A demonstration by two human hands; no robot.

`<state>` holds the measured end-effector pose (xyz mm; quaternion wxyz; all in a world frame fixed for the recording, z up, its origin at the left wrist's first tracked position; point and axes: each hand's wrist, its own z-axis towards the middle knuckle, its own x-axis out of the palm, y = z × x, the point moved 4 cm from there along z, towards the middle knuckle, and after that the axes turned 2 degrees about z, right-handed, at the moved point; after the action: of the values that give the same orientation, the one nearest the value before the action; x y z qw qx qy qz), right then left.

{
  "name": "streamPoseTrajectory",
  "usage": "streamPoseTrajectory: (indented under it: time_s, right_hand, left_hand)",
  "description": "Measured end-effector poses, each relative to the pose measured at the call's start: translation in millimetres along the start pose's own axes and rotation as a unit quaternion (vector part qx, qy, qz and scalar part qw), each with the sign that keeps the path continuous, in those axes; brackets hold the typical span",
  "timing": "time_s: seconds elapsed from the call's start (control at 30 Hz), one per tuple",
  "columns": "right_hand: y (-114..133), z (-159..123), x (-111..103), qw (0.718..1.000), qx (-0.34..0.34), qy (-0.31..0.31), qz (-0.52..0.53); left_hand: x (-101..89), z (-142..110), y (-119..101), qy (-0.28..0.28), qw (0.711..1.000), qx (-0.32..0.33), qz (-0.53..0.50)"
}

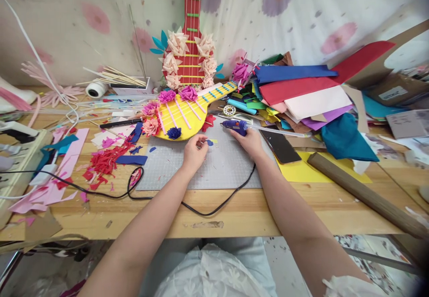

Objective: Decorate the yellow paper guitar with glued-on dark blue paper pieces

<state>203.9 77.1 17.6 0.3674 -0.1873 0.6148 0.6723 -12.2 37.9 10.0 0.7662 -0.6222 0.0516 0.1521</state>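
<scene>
My right hand (249, 141) is closed around a blue hot glue gun (235, 126), its nozzle pointing left and a clear glue stick (281, 131) sticking out behind. Between the pinched fingertips of my left hand (195, 151) is a small blue paper petal (210, 143). Both hands are over a grey cutting mat (214, 172). Just beyond them lies a yellow paper pipa (187, 120) with pink strips and pink and purple paper flowers. A dark blue paper flower (174, 132) sits on its near edge, and a red flower (208, 123) is beside it.
A red paper instrument (191, 60) with pale flowers stands against the curtain. Red paper scraps (107, 158) lie left. A black cord (214, 212) loops along the front. To the right are a phone (280, 146), stacked coloured paper (315, 91) and a brown roll (362, 194).
</scene>
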Motion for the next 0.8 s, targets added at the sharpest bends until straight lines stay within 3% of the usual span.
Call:
streamPoseTrajectory:
  time_s: [0.1, 0.17, 0.27, 0.37, 0.5, 0.63, 0.8]
  right_hand:
    - [9, -8, -18, 0.999, -0.034, -0.013, -0.04]
    - [12, -15, -34, 0.995, -0.012, -0.007, -0.099]
    - [21, -25, -45, 0.986, 0.002, 0.088, -0.139]
    - [42, -36, -34, 0.979, -0.071, 0.186, -0.034]
    - [74, -45, -5, 0.949, -0.149, 0.258, 0.104]
    - [94, -47, 8, 0.95, -0.175, 0.248, 0.076]
    - [104, -48, 10, 0.957, -0.171, 0.235, 0.02]
  left_hand:
    - [-6.0, 2, -13, 0.017, 0.999, 0.012, 0.041]
    - [-11.0, 4, -22, 0.049, 0.994, 0.021, 0.095]
    - [-16.9, 7, -35, 0.116, 0.979, 0.044, 0.163]
    - [-19.6, 10, -46, 0.161, 0.959, 0.078, 0.222]
    - [-18.4, 10, -60, 0.194, 0.926, 0.121, 0.299]
    - [-18.4, 9, -69, 0.193, 0.907, 0.137, 0.349]
    - [-17.2, 8, -68, 0.191, 0.915, 0.135, 0.33]
